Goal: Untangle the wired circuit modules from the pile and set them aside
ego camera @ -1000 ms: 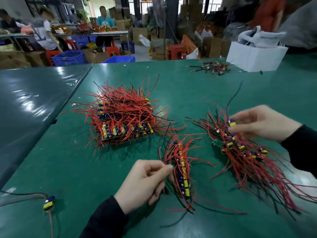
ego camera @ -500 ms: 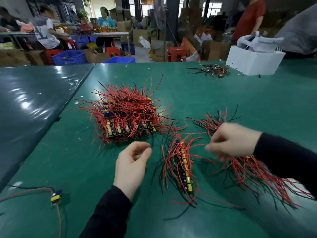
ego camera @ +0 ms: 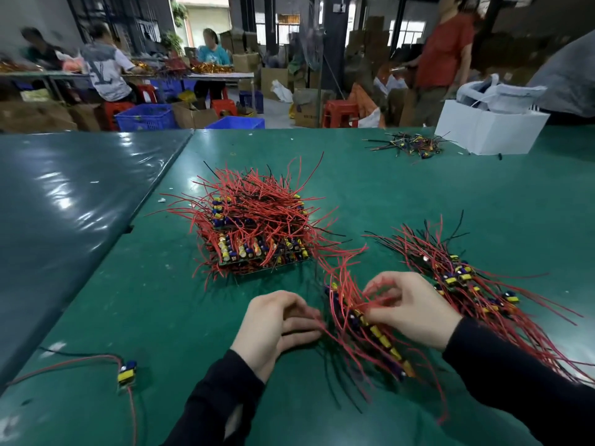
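Three heaps of red-wired circuit modules lie on the green rubber-topped table (ego camera: 402, 201). Farthest from the person is the big stacked pile of green boards with yellow and blue parts and bristling red wires (ego camera: 254, 230), well apart from both hands. To the right lies a long loose spread of red and black wired modules (ego camera: 476, 284), running from the middle of the table toward the near right edge. Between them, just in front of the person, is a narrow row of modules with yellow and blue parts and red wires (ego camera: 367, 320), and both hands are at it. The left hand (ego camera: 277, 323) rests on the table at the row's left side, its fingers curled, with the fingertips among the red wire ends; whether it pinches one cannot be told. The right hand (ego camera: 412, 312) hovers over the row's right side with fingers bent, thumb and fingertips closed on red wires near the row's top. Both arms wear dark sleeves. Near the left front edge lies a single yellow and blue module with red and black leads (ego camera: 127, 371), alone. Far off on the right are a small scatter of dark and yellow wired parts (ego camera: 409, 144) and, just beside it, a white cardboard box (ego camera: 489, 130).
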